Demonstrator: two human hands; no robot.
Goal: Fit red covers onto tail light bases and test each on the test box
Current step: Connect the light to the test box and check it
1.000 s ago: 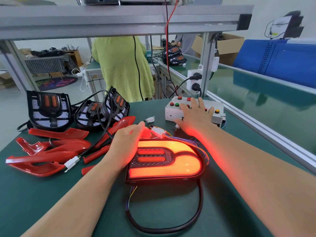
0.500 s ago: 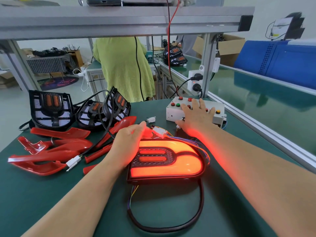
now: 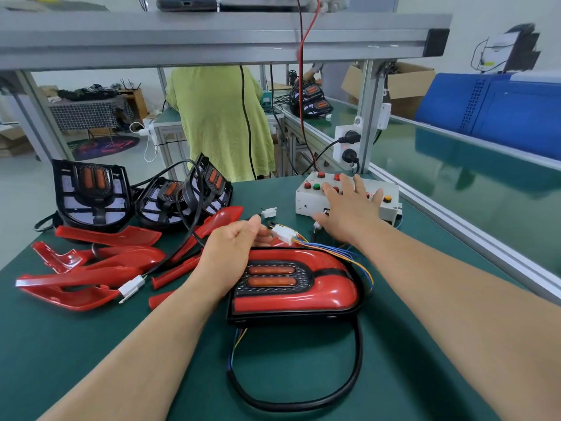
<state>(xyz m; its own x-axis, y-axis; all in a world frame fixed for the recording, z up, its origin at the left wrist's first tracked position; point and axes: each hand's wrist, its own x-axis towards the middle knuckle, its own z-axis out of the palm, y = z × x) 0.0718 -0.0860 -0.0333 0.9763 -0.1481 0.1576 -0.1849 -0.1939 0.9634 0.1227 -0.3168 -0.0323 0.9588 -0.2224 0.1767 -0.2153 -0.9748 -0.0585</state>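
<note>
An assembled tail light (image 3: 306, 287) with its red cover lies unlit on the green table in front of me. My left hand (image 3: 233, 253) rests on its left end, fingers curved over the top edge near a white connector (image 3: 283, 238). My right hand (image 3: 349, 211) lies flat with spread fingers on the white test box (image 3: 309, 200), over its red and green buttons. Loose red covers (image 3: 91, 275) lie piled at the left. Behind them stand three bare black bases (image 3: 91, 192).
A black cable (image 3: 303, 402) loops from the tail light toward me. A power socket (image 3: 346, 144) hangs on the frame post behind the test box. A person in a green shirt (image 3: 218, 123) stands beyond the table. An aluminium rail (image 3: 455, 232) borders the right side.
The tail light was glowing bright red-orange before and is now dark. My right hand stays on the test box and my left hand stays on the light.
</note>
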